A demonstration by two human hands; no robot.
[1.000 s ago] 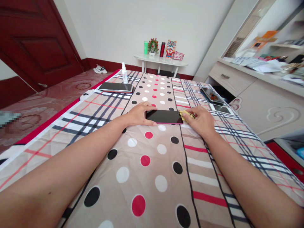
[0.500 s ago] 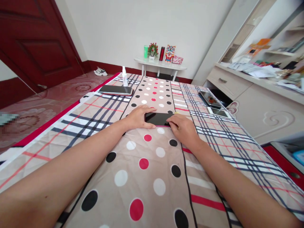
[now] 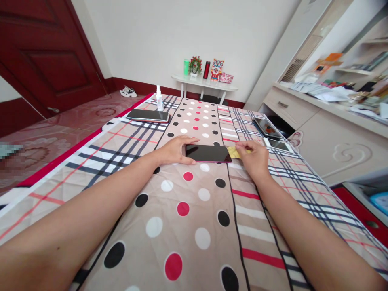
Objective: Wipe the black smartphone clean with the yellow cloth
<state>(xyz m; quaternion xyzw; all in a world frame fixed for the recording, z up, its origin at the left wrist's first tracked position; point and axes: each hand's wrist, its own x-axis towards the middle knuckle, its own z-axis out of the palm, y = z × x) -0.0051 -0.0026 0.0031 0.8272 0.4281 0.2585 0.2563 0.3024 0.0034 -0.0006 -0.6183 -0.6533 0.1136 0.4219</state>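
Phone (image 3: 209, 153) flat, screen up, on dotted strip of bedspread (image 3: 194, 220), between hands. Left hand (image 3: 174, 150): thumb and fingers grip phone's left end, one on each long edge. Right hand (image 3: 254, 158): fingertips pinch yellow cloth (image 3: 233, 152) at phone's right end. Spray bottle (image 3: 159, 99) upright farther off, left; white phone (image 3: 278, 145) lies right, near bed edge.

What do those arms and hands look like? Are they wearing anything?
The left hand and right hand are bare, no gloves or rings visible. The left forearm, with one small spot, and right forearm show no sleeve or watch.
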